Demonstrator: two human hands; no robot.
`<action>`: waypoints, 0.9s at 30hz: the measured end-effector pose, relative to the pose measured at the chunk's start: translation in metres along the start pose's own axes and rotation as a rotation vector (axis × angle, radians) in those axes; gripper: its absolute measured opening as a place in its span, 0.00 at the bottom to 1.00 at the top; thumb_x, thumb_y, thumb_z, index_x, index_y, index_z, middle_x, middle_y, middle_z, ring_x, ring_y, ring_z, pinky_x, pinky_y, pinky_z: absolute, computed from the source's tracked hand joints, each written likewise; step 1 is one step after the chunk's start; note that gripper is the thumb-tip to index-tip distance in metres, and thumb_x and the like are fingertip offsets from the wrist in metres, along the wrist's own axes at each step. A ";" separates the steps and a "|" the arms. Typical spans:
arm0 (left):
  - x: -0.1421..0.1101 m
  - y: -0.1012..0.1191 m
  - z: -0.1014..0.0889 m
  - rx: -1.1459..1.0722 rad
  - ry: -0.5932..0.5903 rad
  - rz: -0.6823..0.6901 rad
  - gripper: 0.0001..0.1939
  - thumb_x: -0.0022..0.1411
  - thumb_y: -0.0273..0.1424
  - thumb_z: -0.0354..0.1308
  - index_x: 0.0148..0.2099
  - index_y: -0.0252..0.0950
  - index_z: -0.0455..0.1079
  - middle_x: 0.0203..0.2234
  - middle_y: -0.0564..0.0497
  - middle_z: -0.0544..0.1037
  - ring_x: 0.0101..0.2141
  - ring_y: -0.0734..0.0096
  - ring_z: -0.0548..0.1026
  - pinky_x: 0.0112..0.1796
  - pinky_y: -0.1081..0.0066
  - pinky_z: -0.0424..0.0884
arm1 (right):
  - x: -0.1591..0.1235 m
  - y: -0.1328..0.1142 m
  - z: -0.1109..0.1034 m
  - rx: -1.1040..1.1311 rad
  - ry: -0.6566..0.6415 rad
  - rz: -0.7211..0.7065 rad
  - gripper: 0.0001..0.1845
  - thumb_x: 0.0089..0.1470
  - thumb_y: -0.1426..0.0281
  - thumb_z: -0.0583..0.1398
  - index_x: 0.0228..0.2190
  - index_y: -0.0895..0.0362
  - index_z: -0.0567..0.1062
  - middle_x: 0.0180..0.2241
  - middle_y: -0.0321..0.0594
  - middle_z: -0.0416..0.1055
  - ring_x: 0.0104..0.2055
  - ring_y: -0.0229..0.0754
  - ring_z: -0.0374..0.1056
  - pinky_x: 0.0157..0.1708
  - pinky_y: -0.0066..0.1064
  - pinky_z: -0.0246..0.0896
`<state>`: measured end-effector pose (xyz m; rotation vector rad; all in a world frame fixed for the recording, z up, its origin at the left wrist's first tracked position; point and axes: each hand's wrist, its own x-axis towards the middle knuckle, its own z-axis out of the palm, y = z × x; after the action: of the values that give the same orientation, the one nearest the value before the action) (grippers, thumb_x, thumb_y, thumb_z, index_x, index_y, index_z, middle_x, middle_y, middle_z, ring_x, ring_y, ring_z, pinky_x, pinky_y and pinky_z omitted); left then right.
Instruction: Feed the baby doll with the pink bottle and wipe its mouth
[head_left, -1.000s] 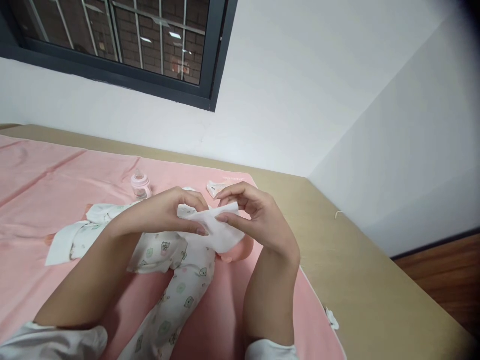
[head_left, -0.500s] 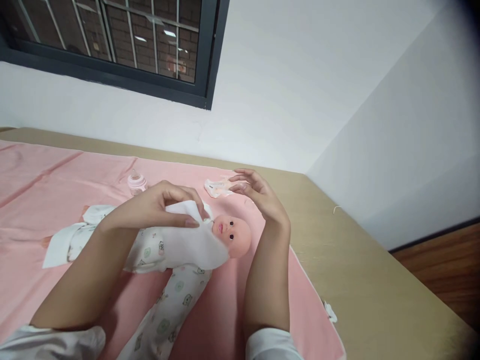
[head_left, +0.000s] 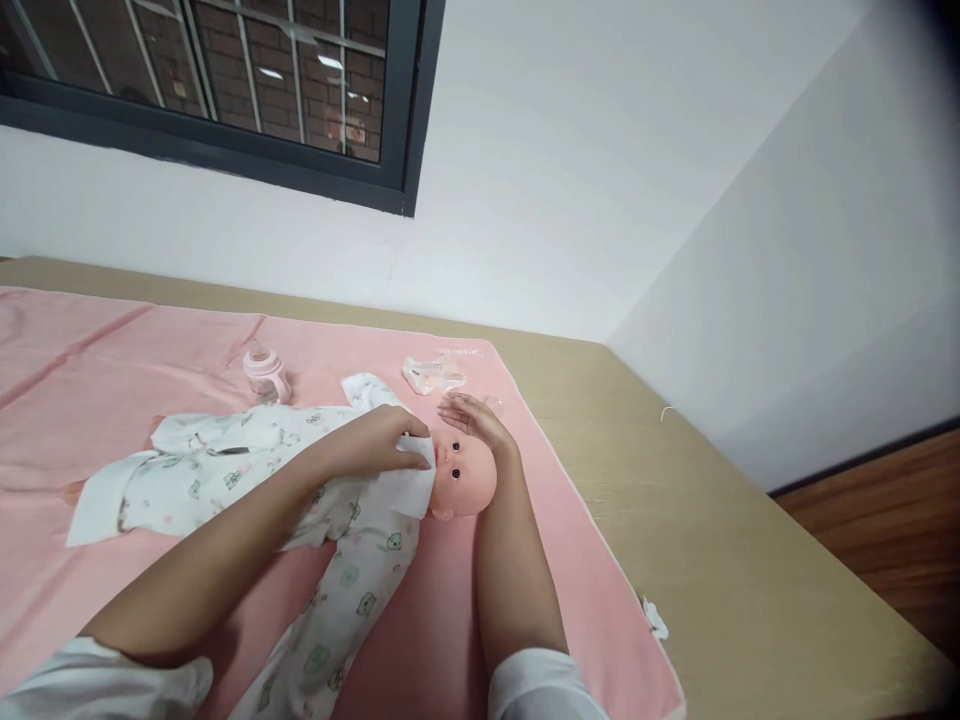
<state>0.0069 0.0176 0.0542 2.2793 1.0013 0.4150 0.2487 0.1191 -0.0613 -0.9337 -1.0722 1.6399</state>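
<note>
At the chin of the bald plastic baby doll (head_left: 463,480), left hand (head_left: 384,440) is pinching a thin white cloth (head_left: 411,490); right hand (head_left: 480,423), fingers extended, is curving beside its head, contact unclear; doll is lying on pink fabric sheet (head_left: 435,620)

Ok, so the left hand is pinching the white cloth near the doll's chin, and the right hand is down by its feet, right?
Not quite: the head view shows the right hand by the doll's head, not its feet. The left hand is indeed pinching the white cloth near the chin.
</note>
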 end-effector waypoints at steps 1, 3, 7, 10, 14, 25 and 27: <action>0.000 0.001 0.002 0.027 0.011 -0.002 0.14 0.55 0.33 0.54 0.23 0.36 0.53 0.20 0.57 0.58 0.23 0.74 0.57 0.24 0.71 0.51 | 0.003 0.004 -0.002 0.012 0.004 -0.005 0.17 0.49 0.65 0.67 0.41 0.57 0.73 0.41 0.43 0.77 0.43 0.41 0.75 0.54 0.39 0.66; 0.000 0.003 0.005 0.068 0.015 0.004 0.13 0.54 0.32 0.53 0.23 0.36 0.53 0.19 0.56 0.60 0.23 0.73 0.58 0.24 0.70 0.51 | 0.006 0.008 -0.003 0.039 0.011 -0.027 0.17 0.50 0.65 0.66 0.41 0.56 0.73 0.41 0.43 0.76 0.43 0.41 0.75 0.55 0.40 0.66; 0.000 0.005 0.007 0.107 0.010 0.021 0.11 0.53 0.31 0.53 0.23 0.36 0.55 0.20 0.55 0.64 0.24 0.71 0.62 0.25 0.70 0.52 | 0.009 0.008 -0.002 0.069 0.029 -0.042 0.15 0.49 0.66 0.67 0.39 0.56 0.73 0.41 0.42 0.76 0.43 0.41 0.75 0.55 0.39 0.66; -0.001 0.003 0.005 0.143 0.008 0.027 0.11 0.54 0.30 0.52 0.23 0.36 0.55 0.21 0.55 0.66 0.25 0.70 0.64 0.26 0.70 0.54 | 0.007 0.007 -0.001 0.080 0.047 -0.050 0.15 0.49 0.66 0.67 0.39 0.56 0.73 0.40 0.42 0.76 0.43 0.41 0.75 0.55 0.39 0.67; -0.001 0.001 0.001 0.206 0.035 0.037 0.08 0.56 0.30 0.51 0.26 0.37 0.58 0.26 0.52 0.71 0.30 0.66 0.69 0.29 0.69 0.57 | 0.007 0.008 -0.002 0.091 0.054 -0.065 0.15 0.49 0.66 0.67 0.39 0.55 0.73 0.39 0.42 0.77 0.43 0.41 0.74 0.55 0.38 0.67; 0.000 -0.006 0.001 0.257 0.106 0.060 0.08 0.61 0.30 0.50 0.38 0.37 0.71 0.38 0.48 0.78 0.41 0.57 0.73 0.40 0.64 0.64 | 0.009 0.009 -0.005 0.091 0.047 -0.059 0.15 0.48 0.66 0.67 0.39 0.55 0.73 0.38 0.41 0.77 0.42 0.40 0.74 0.55 0.38 0.67; 0.001 -0.007 0.002 0.251 0.105 0.064 0.09 0.61 0.29 0.50 0.40 0.37 0.72 0.38 0.49 0.78 0.41 0.58 0.73 0.41 0.63 0.65 | 0.008 0.008 -0.004 0.088 0.049 -0.058 0.15 0.48 0.66 0.67 0.38 0.55 0.73 0.37 0.41 0.77 0.42 0.40 0.74 0.55 0.38 0.67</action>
<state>0.0042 0.0210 0.0481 2.5417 1.0871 0.4628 0.2475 0.1264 -0.0707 -0.8728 -0.9778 1.5960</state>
